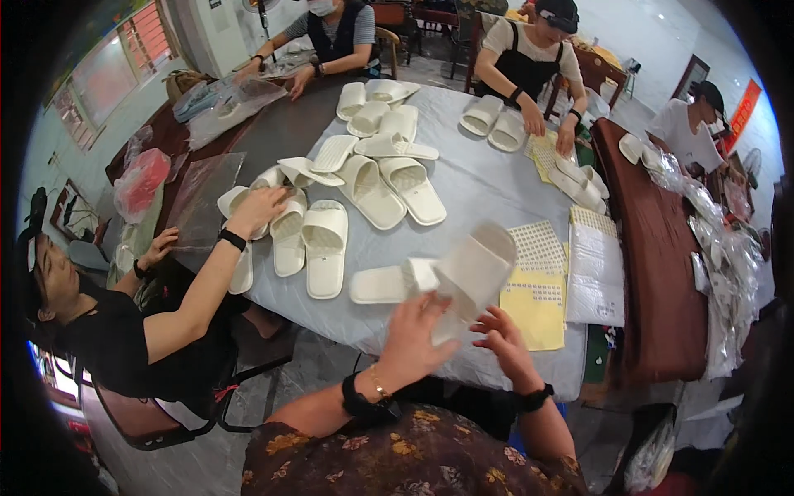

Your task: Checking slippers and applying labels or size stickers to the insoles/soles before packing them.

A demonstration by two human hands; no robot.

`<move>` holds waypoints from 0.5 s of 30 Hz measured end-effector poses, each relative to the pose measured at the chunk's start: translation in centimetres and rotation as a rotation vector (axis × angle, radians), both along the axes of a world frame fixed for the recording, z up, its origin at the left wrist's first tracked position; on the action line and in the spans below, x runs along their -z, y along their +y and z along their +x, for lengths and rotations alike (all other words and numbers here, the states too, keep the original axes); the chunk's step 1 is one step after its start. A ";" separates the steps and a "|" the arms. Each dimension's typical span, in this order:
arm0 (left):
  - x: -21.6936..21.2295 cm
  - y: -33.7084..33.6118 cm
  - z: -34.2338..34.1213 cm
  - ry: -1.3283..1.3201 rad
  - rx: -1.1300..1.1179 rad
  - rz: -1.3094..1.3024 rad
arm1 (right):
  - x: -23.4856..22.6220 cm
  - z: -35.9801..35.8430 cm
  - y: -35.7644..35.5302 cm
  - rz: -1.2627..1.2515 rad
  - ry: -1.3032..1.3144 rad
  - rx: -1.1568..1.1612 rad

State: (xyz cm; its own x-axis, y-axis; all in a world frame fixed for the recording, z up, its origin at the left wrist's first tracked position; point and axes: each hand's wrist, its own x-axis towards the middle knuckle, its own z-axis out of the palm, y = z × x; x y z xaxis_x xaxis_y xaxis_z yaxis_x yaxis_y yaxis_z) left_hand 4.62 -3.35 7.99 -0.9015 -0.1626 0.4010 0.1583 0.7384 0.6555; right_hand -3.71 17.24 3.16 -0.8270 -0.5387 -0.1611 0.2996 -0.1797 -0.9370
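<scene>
My left hand is closed on a white slipper, which is tilted upright above the near part of the table and blurred by motion. Close to its lower right edge is my right hand, fingers apart; nothing shows in it. Another white slipper lies on the table just beyond my left hand. To the right are yellow sheets of small printed labels and a white label sheet.
Several white slippers cover the table's middle. A plastic-wrapped stack lies at the right edge, before a brown couch. At left, a co-worker's hand touches slippers; another person's hands handle labels and slippers across the table.
</scene>
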 end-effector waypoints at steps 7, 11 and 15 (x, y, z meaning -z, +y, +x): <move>4.8 -2.5 -1.7 -0.069 0.123 -0.042 | 3.8 -0.3 -0.8 0.202 0.036 0.214; 6.3 -6.2 -4.2 -0.107 -0.061 -0.321 | 4.7 -0.7 0.4 0.135 -0.041 0.246; 6.2 -6.5 -4.9 -0.423 -0.074 -0.392 | 4.2 -1.3 0.5 0.181 0.022 0.279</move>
